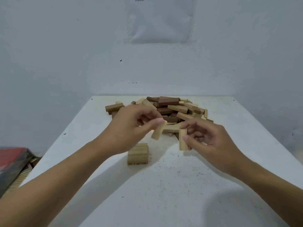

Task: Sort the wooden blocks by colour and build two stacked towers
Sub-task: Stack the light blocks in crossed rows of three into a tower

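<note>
Barely begun: one low pale stack point(137, 154) stands on the counter point(180, 185), no dark tower shows yet, and most blocks lie mixed in the pile point(170, 108) at the far edge. The left hand point(129, 128) pinches a tilted block point(157, 132) and the right hand point(208, 138) grips an upright block point(183, 139), both pale, between pile and stack (probably bound for it). Nothing bars the way; a red thing point(11, 159) lies off the counter's left side, and a paper point(160, 20) hangs on the wall.
</note>
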`<state>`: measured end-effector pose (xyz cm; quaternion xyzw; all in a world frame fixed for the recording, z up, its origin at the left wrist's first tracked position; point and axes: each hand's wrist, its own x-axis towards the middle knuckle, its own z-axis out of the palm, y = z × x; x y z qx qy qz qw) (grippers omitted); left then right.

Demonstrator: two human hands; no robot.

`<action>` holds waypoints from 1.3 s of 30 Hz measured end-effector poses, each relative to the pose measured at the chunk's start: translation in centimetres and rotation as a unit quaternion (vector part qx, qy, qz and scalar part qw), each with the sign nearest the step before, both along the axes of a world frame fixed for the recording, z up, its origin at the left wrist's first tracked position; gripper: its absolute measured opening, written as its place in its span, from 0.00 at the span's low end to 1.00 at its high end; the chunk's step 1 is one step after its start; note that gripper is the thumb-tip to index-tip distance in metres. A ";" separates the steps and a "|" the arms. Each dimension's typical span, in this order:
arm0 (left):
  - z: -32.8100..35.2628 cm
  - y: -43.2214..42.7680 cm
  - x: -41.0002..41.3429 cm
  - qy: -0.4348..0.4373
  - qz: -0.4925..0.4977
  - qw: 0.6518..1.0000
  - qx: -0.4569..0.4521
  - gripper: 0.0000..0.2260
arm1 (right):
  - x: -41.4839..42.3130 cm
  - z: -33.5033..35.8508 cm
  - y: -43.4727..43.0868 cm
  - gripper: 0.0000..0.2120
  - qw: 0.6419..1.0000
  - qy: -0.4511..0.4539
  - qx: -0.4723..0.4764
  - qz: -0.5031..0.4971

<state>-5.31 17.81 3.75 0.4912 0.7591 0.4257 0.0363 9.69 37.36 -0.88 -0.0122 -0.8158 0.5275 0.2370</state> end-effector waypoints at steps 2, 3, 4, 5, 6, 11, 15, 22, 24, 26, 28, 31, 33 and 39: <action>-1.3 0.9 2.1 -0.001 -0.028 0.999 -0.037 0.04 | 1.3 -0.6 0.2 0.11 1.000 -0.017 -0.009 -0.001; -2.0 1.2 2.8 -0.008 -0.036 0.998 -0.048 0.04 | 1.8 -0.8 0.3 0.11 1.000 -0.028 0.001 -0.005; -2.8 1.6 3.4 -0.012 -0.041 0.997 -0.059 0.03 | 2.3 -1.1 0.4 0.11 0.999 -0.040 0.018 -0.009; -3.5 2.0 3.8 -0.012 -0.038 0.997 -0.071 0.03 | 2.7 -1.3 0.5 0.11 0.998 -0.051 0.039 -0.012; -4.0 2.3 4.0 -0.008 -0.031 0.996 -0.082 0.03 | 2.9 -1.4 0.6 0.11 0.996 -0.061 0.057 -0.014; -5.1 3.1 4.2 0.020 0.006 0.994 -0.105 0.04 | 2.8 -2.2 0.9 0.09 0.996 -0.084 0.005 -0.022; -5.6 2.9 4.2 0.103 0.033 0.986 -0.124 0.03 | 2.6 -2.4 0.4 0.07 0.995 -0.088 -0.013 -0.040; -4.2 2.1 2.0 0.129 0.064 0.985 -0.098 0.08 | 2.6 -3.1 0.4 0.13 0.979 -0.070 0.186 -0.041; -3.5 1.8 -0.1 0.145 0.122 0.978 -0.090 0.06 | 2.5 -3.3 0.4 0.11 0.973 -0.064 0.222 -0.022; -3.1 1.4 -2.7 0.152 0.182 0.966 -0.100 0.04 | 2.3 -3.6 0.4 0.10 0.964 -0.055 0.260 0.001; -3.1 1.0 -5.2 0.132 0.221 0.956 -0.141 0.04 | 2.2 -3.9 0.2 0.10 0.953 -0.052 0.297 0.019; -3.5 1.0 -7.2 0.112 0.236 0.950 -0.170 0.05 | 2.0 -4.0 0.0 0.12 0.941 -0.059 0.332 0.038; -3.5 1.3 -7.4 0.108 0.235 0.950 -0.174 0.06 | 2.0 -4.0 -0.1 0.13 0.937 -0.059 0.341 0.041; -3.0 1.9 -7.2 0.128 0.247 0.949 -0.146 0.07 | 2.1 -4.0 0.2 0.18 0.933 -0.064 0.353 0.042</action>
